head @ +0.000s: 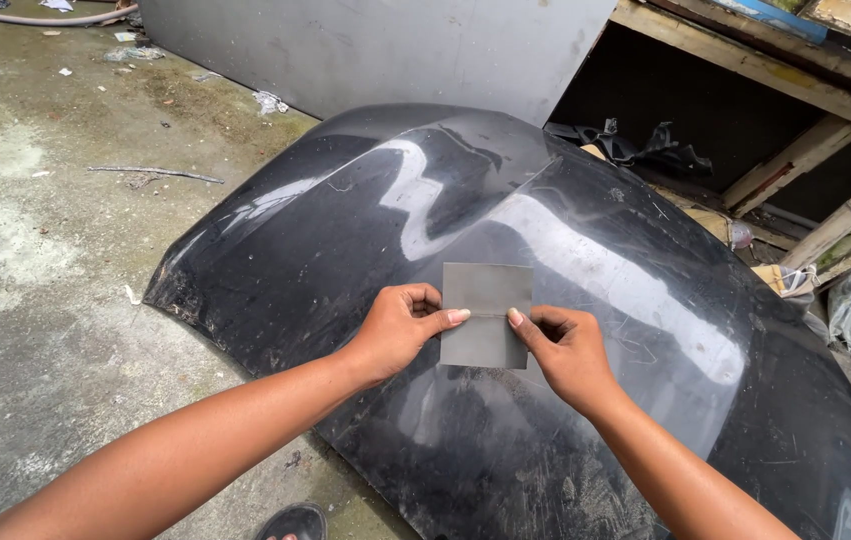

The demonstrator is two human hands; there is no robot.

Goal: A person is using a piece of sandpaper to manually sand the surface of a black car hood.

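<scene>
We see a matt grey abrasive-looking sheet (486, 312), a glossy black painted metal car hood (365, 220) with scuffed, scratched near edges, rough stained concrete floor (35, 260) left, and weathered wooden beams (795, 80) far right.

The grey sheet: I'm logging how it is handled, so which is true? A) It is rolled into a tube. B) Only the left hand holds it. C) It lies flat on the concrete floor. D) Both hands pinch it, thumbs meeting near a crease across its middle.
D: the left hand and right hand each grip the flat grey sheet above the black car hood.
</scene>
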